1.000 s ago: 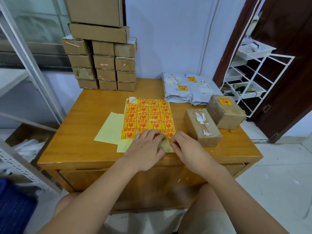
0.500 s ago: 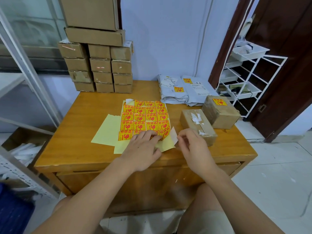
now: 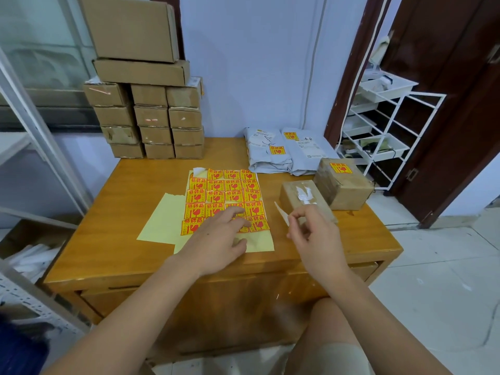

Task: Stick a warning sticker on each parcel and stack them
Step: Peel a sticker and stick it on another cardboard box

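A yellow backing sheet of red-and-yellow warning stickers (image 3: 224,196) lies in the middle of the wooden desk (image 3: 113,239). My left hand (image 3: 219,236) presses flat on the sheet's near end. My right hand (image 3: 313,234) pinches a peeled sticker (image 3: 281,215), seen from its white back, lifted just right of the sheet. A small brown parcel (image 3: 305,200) without a sticker sits right behind that hand. Next to it a larger brown parcel (image 3: 343,182) carries a sticker on top. Two grey mailer bags (image 3: 284,152) with stickers lie at the back.
Several cardboard boxes (image 3: 146,115) are stacked against the wall at the desk's back left. An empty yellow backing sheet (image 3: 159,220) lies left of the sticker sheet. A white wire rack (image 3: 384,131) stands to the right, metal shelving (image 3: 32,147) to the left.
My right hand has peeled a sticker off the sheet's near right corner and lifted it to the right, toward the small parcel. My left hand stays pressed on the sheet.
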`<state>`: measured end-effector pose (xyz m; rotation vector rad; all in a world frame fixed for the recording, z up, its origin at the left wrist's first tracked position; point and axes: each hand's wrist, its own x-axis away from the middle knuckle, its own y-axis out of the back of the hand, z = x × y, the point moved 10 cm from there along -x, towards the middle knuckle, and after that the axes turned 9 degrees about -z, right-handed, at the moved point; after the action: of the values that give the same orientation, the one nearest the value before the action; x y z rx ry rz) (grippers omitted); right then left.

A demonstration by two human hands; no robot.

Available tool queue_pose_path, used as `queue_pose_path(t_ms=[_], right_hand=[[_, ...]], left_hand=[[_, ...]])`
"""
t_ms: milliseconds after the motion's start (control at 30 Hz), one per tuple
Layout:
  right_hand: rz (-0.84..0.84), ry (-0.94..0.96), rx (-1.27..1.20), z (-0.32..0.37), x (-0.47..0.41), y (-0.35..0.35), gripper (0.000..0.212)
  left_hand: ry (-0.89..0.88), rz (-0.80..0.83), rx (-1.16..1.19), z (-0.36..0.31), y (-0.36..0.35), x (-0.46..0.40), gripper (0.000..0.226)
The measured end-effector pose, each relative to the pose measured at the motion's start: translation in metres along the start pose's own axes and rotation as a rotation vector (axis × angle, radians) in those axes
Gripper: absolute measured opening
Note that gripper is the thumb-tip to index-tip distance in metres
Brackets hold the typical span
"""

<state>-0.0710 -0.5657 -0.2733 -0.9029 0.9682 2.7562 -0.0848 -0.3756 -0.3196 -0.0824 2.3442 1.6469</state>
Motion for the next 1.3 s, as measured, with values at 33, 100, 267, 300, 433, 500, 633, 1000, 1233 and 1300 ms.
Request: queue_pose_path(t_ms=[33,100,267,300,433,500,633,1000,1233,1300], right_hand=[[-0.02,0.038,0.019,0.003,0.0,0.002,0.01],[-0.09,0.157,0.068,0.015,0.0,0.009,0.009],[-0.189,0.413,0.201,0.039,0.004,0.015,0.008],[-0.191,0.44,0.216,0.04,0.005,0.014,0.008],[-0.214,0.497,0.249,0.04,0.007,0.02,0.01],[-0.216,0.5,0.255,0.038,0.007,0.025,0.011],[-0.148,0.487,0.231,0.033,0.007,0.029,0.013],[-0.012,-0.011,-0.164,-0.025,-0.054,0.044,0.02],[0.07,-0.283,-0.363,-0.058,-0.077,0.035,0.014],[0.063,-0.305,-0.366,-0.063,-0.083,0.034,0.016]], left_hand=[[-0.007,-0.035,0.005,-0.001,0.004,0.0,0.039],[0.016,-0.137,0.104,-0.005,0.014,-0.001,0.029],[0.266,-0.309,0.777,-0.024,0.031,-0.009,0.012],[0.276,-0.318,0.809,-0.029,0.032,-0.013,0.015],[0.294,-0.316,0.799,-0.041,0.026,-0.027,0.022],[0.287,-0.312,0.802,-0.046,0.023,-0.031,0.021],[0.265,-0.361,0.793,-0.055,0.024,-0.037,0.02],[0.205,-0.296,0.85,-0.08,0.018,-0.066,0.018],[0.197,-0.295,0.822,-0.08,0.015,-0.089,0.023],[0.191,-0.289,0.798,-0.078,0.014,-0.095,0.023]])
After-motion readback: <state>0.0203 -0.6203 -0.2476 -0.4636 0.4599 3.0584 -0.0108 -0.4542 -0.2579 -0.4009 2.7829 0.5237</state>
